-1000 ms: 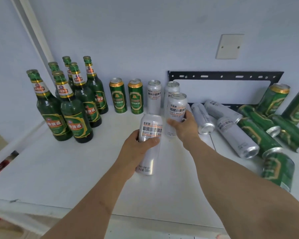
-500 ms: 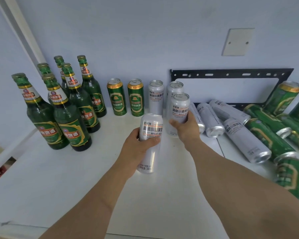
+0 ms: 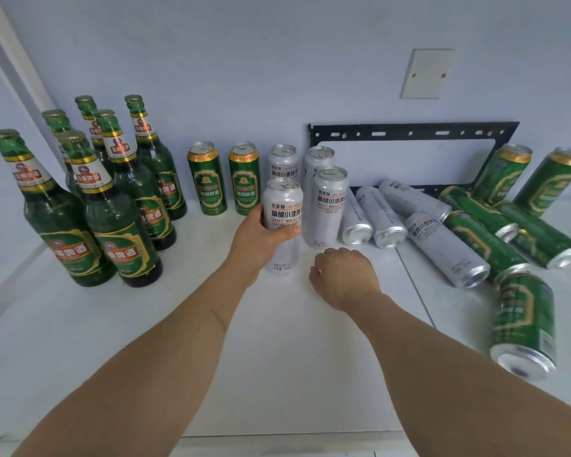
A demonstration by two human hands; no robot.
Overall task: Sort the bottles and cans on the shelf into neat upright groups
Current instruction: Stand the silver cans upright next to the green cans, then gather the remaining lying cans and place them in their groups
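Silver cans are being gathered at the back of the white shelf (image 3: 145, 341). Half a second ago the right hand (image 3: 345, 278) gripped the front upright silver can (image 3: 328, 206); now it has let go and hangs loosely curled and empty just in front of it, so that can looks placed. The left hand (image 3: 261, 239) still wraps the neighbouring silver can (image 3: 283, 222), upright and seemingly just set down beside the placed one, with two more standing behind. Its label reads "CRAFT WHEAT" under Chinese characters, with "500ml" near the base. Green bottles (image 3: 112, 225) stand grouped at the left, two green cans (image 3: 226, 183) beside them. Several silver and green cans (image 3: 475, 232) lie toppled at the right, likely next.
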